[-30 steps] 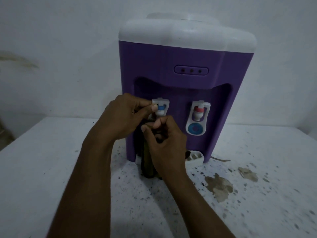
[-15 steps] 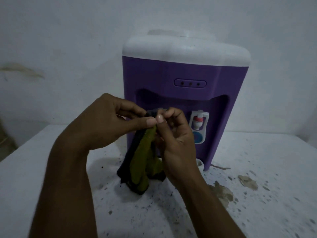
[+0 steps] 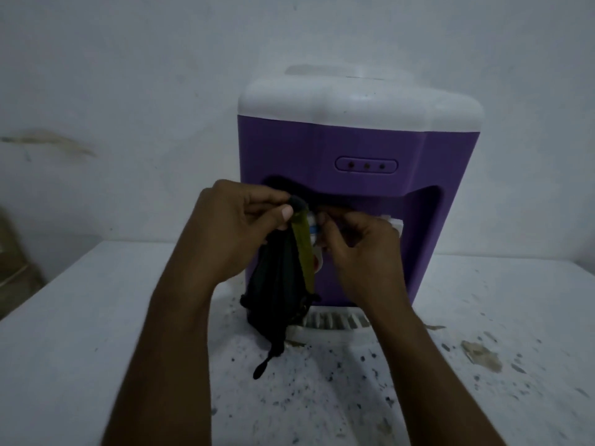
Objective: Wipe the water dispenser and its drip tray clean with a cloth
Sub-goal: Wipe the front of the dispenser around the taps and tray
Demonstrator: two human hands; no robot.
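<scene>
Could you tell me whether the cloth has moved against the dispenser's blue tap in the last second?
Yes. The cloth has risen: it hung below the blue tap earlier; now the left hand pinches its top above that tap.

A white table (image 3: 96,333) fills the lower half of the frame, its far edge meeting the wall. The purple and white water dispenser (image 3: 354,146) stands on it at centre, towards the back. The white slotted drip tray (image 3: 335,323) sits on the surface against the dispenser's base. Black specks (image 3: 325,378) scatter across the middle foreground, and brownish stains (image 3: 481,352) mark the right side. The dark cloth (image 3: 277,284) hangs to the surface; whether it touches is unclear.
</scene>
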